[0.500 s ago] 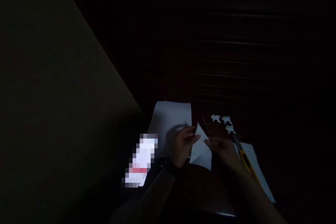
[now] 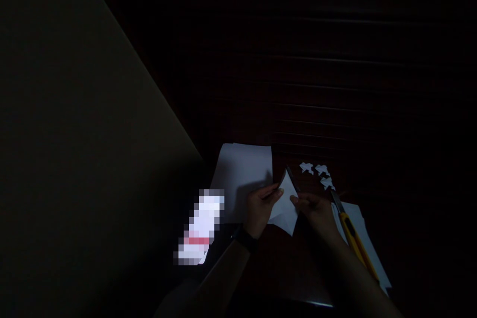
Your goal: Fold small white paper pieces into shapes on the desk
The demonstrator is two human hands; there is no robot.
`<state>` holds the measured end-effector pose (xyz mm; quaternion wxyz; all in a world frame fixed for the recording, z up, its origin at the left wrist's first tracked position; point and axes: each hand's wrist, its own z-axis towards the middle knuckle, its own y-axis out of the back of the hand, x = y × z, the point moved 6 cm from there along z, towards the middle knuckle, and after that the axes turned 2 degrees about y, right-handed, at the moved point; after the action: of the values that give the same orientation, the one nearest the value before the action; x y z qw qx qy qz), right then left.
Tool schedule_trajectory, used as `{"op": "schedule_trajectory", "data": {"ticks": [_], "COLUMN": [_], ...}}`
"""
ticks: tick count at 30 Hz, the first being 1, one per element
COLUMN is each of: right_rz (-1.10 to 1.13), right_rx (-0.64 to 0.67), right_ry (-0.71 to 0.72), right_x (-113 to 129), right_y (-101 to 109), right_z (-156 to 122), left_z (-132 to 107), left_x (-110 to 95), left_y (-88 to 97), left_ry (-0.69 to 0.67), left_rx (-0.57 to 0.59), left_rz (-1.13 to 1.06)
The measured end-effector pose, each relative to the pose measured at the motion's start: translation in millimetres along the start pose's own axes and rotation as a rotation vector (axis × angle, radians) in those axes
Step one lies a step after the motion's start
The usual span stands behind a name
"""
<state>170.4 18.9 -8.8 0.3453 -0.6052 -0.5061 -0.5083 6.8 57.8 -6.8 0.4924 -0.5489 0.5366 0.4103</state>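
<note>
The scene is very dark. My left hand and my right hand both pinch a folded white paper piece, a pointed shape held just above the dark table between them. The left fingers grip its left edge, the right fingers its right edge. A dark watch or band sits on my left wrist. A thin dark stick, perhaps a pencil, lies just behind the paper's tip.
A white paper sheet lies behind my left hand. A yellow utility knife rests on another white sheet at the right. Small white paper cut-outs lie beyond. A blurred white object sits at the left, beside a wall.
The folded paper has been lifted or turned slightly; its lower corner now sits higher and it looks smaller. Both hands shifted a little with it.
</note>
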Motion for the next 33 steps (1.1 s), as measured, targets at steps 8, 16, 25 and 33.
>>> {"op": "schedule_trajectory", "data": {"ticks": [8,16,25,33], "right_rz": [0.111,0.119,0.222,0.191], "right_rx": [0.124,0.124,0.164,0.33], "right_ry": [-0.012,-0.035,-0.038,-0.155], "right_x": [-1,-6,-11,-8], "right_y": [-6,-6,-10,-10], "right_z": [-3,-2,-2,-6], "left_z": [2,-7,-8,-4], "left_x": [0,-10,-9,-8], "left_y": [2.4,-4.0,-4.9,-1.3], "left_ry": [-0.079,-0.213,-0.164,-0.097], "left_rx": [0.036,0.075,0.035,0.082], "left_rz": [0.118,0.29,0.231,0.092]}}
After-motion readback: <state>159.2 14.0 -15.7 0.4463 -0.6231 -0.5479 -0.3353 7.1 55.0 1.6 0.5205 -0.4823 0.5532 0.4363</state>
